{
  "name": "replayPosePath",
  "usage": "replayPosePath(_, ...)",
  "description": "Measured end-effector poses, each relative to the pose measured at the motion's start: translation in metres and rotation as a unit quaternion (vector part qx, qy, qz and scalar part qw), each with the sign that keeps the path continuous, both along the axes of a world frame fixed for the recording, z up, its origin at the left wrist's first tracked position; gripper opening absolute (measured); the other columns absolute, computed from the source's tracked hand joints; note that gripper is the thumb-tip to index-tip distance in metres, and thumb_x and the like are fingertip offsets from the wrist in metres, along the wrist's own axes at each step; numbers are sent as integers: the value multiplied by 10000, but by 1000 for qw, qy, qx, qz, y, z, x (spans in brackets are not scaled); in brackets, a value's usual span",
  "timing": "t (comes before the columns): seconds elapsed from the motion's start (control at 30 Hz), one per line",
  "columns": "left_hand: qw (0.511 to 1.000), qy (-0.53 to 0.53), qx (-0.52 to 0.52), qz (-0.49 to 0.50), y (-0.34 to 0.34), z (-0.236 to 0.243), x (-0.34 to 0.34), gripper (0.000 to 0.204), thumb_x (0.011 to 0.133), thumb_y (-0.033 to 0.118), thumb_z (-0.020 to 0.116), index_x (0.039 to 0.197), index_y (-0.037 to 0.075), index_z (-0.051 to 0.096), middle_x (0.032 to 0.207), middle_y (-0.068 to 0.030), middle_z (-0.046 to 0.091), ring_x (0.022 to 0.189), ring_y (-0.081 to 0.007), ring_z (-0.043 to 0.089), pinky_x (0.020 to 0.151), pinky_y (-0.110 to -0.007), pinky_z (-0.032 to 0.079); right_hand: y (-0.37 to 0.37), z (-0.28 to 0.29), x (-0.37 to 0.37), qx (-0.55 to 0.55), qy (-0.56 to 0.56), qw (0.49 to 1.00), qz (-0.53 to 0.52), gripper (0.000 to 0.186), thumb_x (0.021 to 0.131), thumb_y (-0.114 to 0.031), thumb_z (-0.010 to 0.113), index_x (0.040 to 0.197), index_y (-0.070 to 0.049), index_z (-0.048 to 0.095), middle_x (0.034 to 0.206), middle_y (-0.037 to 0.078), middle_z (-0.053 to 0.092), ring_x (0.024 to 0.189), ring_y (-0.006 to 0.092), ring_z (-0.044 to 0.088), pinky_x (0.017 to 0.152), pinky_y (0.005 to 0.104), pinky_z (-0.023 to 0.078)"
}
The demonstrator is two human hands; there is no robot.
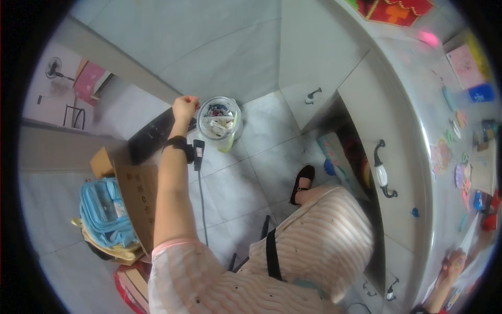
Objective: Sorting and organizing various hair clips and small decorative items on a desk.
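Left hand (185, 108) curled at the edge of a round bin (238, 125)

The bin stands on the tiled floor (225, 191), near the wall beyond the person's feet, its mouth facing up. Mixed scraps (218, 111) fill it, and a pale strip crosses its mouth. Seen from above it is round, so it shows no long axis to line up with.

The relation that matters is sideways: the bin's mouth lies just to the right of the left fist, close to the curled fingers. That hand is much the nearer one. Its fingers are drawn in tight, leaving no visible gap; whether something small is pinched inside I cannot tell, nor whether the knuckles touch the rim or hover beside it. The left arm is stretched out almost straight, with a black wrist strap (178, 146) carrying a dark block (198, 155), from which a cable (203, 209) runs down.

The right hand (454, 263) is well apart, at the countertop (413, 131) on the far right. Its fingers look partly bent, but it is too small and blurred to tell if it holds anything. Small coloured items lie along that counter.

Farther out, a cardboard box (137, 201) and a blue backpack (102, 209) sit left of the arm. A black shoe (302, 183) shows right of the bin, nearer the person, beside the cabinet's dark opening.
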State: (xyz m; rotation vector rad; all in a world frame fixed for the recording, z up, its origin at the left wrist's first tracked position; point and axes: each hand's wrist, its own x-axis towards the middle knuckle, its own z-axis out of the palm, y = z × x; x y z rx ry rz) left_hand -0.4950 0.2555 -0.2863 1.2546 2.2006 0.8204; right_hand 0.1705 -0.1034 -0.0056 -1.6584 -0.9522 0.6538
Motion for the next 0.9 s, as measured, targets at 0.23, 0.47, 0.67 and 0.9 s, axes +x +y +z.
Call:
replayPosePath(0.23,994,82,-71,-18,17,-51,5,256,809,327,599,829,89,691,742,-61,678,719,-177,648,694,-308,479,-4,12,-13,-67,22,994,-82,284,694,-215,672,829,-150,431,776,-13,439,708,121,426,638,230,368)
replayPosePath(0.47,988,72,-99,-95,32,-121,-52,365,871,363,499,1064,84,630,1015,-150,643,958,-300,604,838,-363,449,22,24,-42,-107,-51,993,25,198,842,-334,579,752,-166,525,652,-71,456,557,46,387,692,229,414)
replayPosePath(0.67,987,-39,-126,-86,29,-104,-31,496,916,412,408,1206,27,525,1157,-207,569,1113,-318,526,931,-368,399,3,20,-23,-108,-12,994,-7,137,797,-185,567,898,-105,521,821,-1,526,723,91,508,706,232,420)
replayPosePath(0.9,979,-8,-150,-139,30,-58,-36,708,900,553,325,1230,-56,472,1289,-240,454,1254,-317,381,1016,-354,298,-30,4,34,-42,41,998,-3,408,651,-227,719,945,-90,472,856,19,478,679,76,469,487,163,361)
